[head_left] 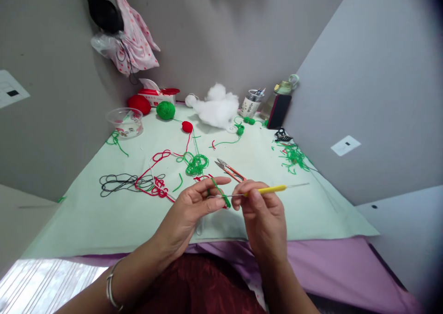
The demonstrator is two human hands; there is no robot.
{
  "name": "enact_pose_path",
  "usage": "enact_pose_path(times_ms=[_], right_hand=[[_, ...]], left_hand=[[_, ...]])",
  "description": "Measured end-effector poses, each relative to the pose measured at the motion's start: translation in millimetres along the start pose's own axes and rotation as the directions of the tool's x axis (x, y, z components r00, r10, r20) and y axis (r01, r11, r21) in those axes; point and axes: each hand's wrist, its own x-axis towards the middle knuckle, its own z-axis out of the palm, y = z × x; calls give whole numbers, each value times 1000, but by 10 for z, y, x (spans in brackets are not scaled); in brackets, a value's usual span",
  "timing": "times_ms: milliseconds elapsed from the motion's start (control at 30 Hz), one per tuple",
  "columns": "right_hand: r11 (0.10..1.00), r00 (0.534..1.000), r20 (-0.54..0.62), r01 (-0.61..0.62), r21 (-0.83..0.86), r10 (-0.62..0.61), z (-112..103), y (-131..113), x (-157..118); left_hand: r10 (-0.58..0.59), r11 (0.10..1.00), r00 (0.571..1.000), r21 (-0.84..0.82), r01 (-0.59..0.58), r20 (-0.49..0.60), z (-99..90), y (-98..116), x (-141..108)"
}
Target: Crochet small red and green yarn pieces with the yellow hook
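Between the thumb and fingers of my left hand [195,201] a small green crochet piece [226,200] is pinched, with green yarn running over the raised index finger. My right hand [263,212] is closed round a yellow-handled crochet hook [273,189], whose thin metal shaft points left and meets the green piece. Whether the tip sits inside a stitch is too small to tell. Just beyond the hands lie orange-handled thread snips [231,170]. A loose heap of green yarn [196,164] and tangled red yarn [159,187] lie beyond and left of my left hand.
Black cord [121,184] lies on the left. Towards the back stand a clear plastic tub [126,124], a green yarn ball [165,110], white stuffing [218,109], a pen cup [251,104] and a phone [279,111]. Green yarn scraps [294,157] lie at the right.
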Motion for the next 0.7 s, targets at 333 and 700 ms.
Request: enact_pose_path(times_ms=[333, 700], right_hand=[[997, 999, 0, 51, -53, -51, -18, 63, -62], [992, 994, 69, 95, -82, -90, -35, -33, -57]], left_hand=[[82, 991, 996, 108, -79, -22, 14, -10, -42], [81, 988, 996, 131, -77, -24, -10, 13, -50]])
